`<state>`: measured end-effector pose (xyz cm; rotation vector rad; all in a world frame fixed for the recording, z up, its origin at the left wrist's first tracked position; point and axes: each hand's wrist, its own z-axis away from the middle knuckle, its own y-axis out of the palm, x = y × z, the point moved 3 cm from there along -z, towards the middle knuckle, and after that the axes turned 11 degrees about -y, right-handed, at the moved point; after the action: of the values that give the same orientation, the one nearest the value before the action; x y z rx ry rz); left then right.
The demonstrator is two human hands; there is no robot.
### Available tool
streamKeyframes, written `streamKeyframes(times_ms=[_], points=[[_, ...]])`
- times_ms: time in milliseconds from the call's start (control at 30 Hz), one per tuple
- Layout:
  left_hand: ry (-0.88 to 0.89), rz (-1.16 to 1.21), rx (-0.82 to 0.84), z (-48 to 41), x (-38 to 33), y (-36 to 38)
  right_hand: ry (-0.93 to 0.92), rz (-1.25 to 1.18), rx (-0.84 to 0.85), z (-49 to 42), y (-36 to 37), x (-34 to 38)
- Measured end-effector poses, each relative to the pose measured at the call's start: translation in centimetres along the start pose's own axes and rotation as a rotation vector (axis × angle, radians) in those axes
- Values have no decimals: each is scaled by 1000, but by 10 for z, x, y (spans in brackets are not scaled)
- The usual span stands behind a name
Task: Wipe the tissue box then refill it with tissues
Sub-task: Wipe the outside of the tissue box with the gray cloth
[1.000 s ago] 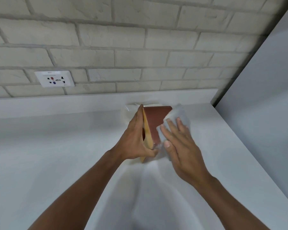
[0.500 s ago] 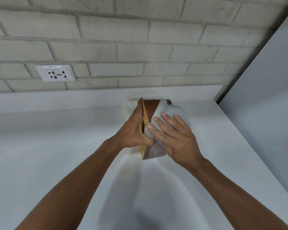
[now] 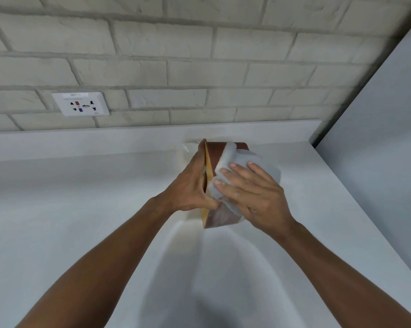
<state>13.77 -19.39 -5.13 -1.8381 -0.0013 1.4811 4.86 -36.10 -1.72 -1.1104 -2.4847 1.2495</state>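
Note:
A brown tissue box (image 3: 214, 152) with a tan face is held tilted on its edge above the white counter (image 3: 81, 221). My left hand (image 3: 190, 183) grips its left side, thumb near the lower corner. My right hand (image 3: 252, 192) presses a pale grey cloth (image 3: 254, 159) flat against the box's brown side, fingers spread over the cloth. The cloth hides much of that side. Something thin and clear (image 3: 188, 145) lies behind the box, mostly hidden by my left hand.
A brick wall with a white power socket (image 3: 81, 104) rises behind the counter's raised back ledge (image 3: 128, 138). A plain white panel (image 3: 377, 138) closes off the right side, and the counter runs wide to the left.
My right hand has slid the cloth up and leftward across the box's brown side, from its right edge to nearer the tan face. My left hand keeps its grip.

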Motion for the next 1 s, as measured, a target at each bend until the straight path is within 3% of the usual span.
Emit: streamKeyframes(times_ms=[167, 367, 633, 833, 900, 1000], points=[[-72, 8, -8, -1, 3, 4, 178, -135, -6, 16, -13, -18], [-10, -25, 0, -3, 2, 3, -23, -126, 84, -6, -6, -6], [-117, 17, -3, -1, 4, 7, 323, -342, 16, 8, -13, -32], [-123, 16, -3, 0, 0, 6, 549, -409, 248, -46, 8, -69], [-123, 15, -3, 0, 1, 6, 531, -366, 331, -48, 9, -69], [-120, 8, -10, 0, 3, 7, 375, -238, 270, -31, -2, -33]])
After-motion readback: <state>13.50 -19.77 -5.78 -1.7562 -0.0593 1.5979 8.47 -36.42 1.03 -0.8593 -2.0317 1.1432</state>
